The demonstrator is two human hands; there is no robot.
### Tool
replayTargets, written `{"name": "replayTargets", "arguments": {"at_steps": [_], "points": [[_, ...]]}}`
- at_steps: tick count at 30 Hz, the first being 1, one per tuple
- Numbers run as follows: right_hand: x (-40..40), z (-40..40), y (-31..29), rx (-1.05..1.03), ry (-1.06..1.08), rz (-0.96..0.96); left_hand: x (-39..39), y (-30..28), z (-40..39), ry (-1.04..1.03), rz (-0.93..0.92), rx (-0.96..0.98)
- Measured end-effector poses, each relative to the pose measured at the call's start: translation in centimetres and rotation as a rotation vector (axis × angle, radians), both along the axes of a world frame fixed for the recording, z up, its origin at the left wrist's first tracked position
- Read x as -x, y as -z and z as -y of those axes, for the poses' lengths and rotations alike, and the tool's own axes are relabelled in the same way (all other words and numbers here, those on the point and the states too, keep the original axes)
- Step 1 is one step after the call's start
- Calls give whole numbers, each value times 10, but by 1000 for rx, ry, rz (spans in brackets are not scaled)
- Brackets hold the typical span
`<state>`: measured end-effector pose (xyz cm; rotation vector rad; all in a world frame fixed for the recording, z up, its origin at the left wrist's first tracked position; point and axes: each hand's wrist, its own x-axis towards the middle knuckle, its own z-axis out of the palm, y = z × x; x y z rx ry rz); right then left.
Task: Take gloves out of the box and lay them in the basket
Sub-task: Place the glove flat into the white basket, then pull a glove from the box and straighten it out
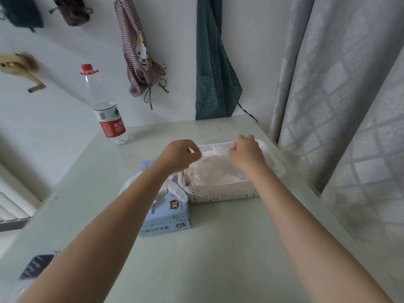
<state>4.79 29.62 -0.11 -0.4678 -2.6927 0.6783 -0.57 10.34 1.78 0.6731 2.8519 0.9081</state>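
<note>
Translucent thin plastic gloves (215,169) are piling in the white perforated plastic basket (220,192); both hands' fingers are pinching the top one. More are protruding from the pale-blue cardboard box (167,217) beside the basket.

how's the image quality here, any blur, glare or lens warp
Head view: soft, even daylight with no hard shadows; wide-angle warp bends the table edges and splays the forearms; the gloves in the basket look washed out and lack detail; both hands look slightly soft; faint sheen on the tabletop near the bottle.
</note>
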Motion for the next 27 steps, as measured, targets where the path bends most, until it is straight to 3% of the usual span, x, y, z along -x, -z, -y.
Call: {"name": "replayTargets", "arguments": {"at_steps": [4,10,19,23,27], "points": [[11,63,-9,13,-250,-28,0,-3,49,-128,-47,-34],[18,130,-5,-55,-490,58,1,13,107,-209,-31,96],[18,157,-1,-166,-544,246,-10,31,133,-196,-18,18],[19,156,-4,-117,-499,126,-10,31,135,-239,-57,-44],[17,151,-20,2,-459,-56,-15,16,137,-224,-55,-228]]}}
